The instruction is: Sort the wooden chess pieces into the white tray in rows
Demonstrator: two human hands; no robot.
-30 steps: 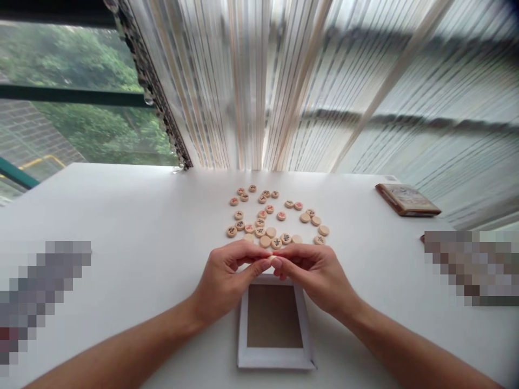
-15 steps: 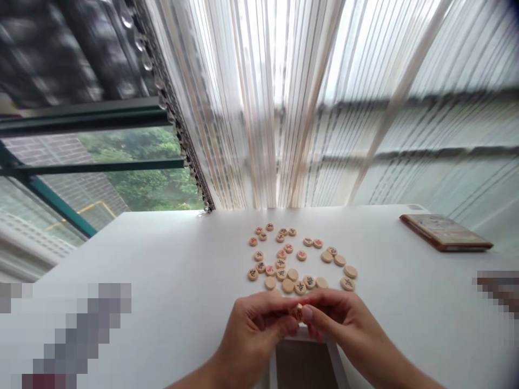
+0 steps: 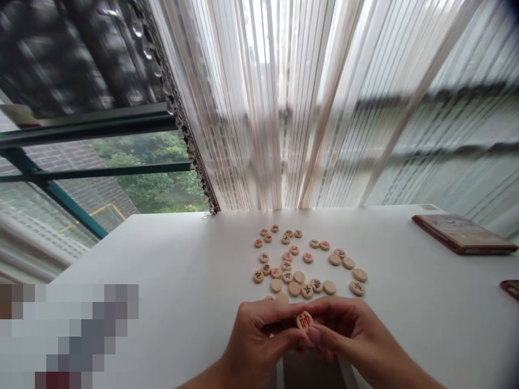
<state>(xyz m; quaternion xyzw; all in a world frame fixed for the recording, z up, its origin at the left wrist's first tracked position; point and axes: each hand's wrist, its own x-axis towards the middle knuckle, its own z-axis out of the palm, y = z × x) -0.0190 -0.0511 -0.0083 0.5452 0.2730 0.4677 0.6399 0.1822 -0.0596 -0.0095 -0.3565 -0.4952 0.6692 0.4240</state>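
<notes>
Between the fingertips of both hands is a round wooden xiangqi piece [image 3: 304,321], its red character turned toward me. My left hand [image 3: 263,329] pinches it from the left, and my right hand [image 3: 348,329] grips it from the right with thumb and fingers. Just below them is an open box [image 3: 279,373] with pale walls and a brown inside, partly hidden by my hands. Beyond my fingers, several more xiangqi pieces [image 3: 307,290] lie scattered on the white table [image 3: 182,281], some showing red or black characters, others blank side up.
A flat brown-edged wooden case [image 3: 462,232] lies at the table's far right. A dark reddish object [image 3: 511,288] shows at the right edge. Striped sheer curtains [image 3: 275,135] hang behind the table, with a green-framed window [image 3: 121,170] to the left.
The piece in my hands has turned so that its red character now faces me. My view has shifted slightly left, so the scattered pieces and case appear further right.
</notes>
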